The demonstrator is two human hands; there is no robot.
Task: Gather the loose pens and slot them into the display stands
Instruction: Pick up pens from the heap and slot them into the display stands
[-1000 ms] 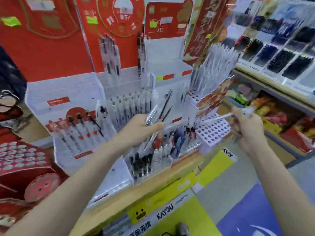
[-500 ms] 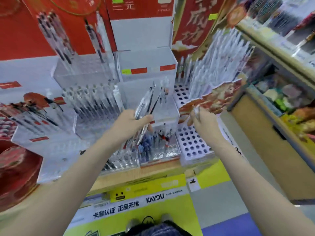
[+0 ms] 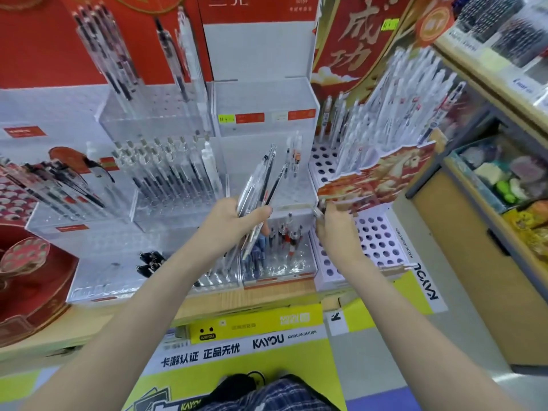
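We reach both forearms up from the bottom edge toward the wooden shelf (image 3: 267, 295). Our left hand (image 3: 234, 223) is curled round a bundle of clear pens (image 3: 261, 188), thumb across them; their long axis runs steeply upward, tilting right, over the shelf's middle. Our right hand (image 3: 332, 223) sits at the near edge of the white perforated stand (image 3: 376, 235), fingers bunched on what seems to be a single pen end, mostly hidden. The two hands are close but apart.
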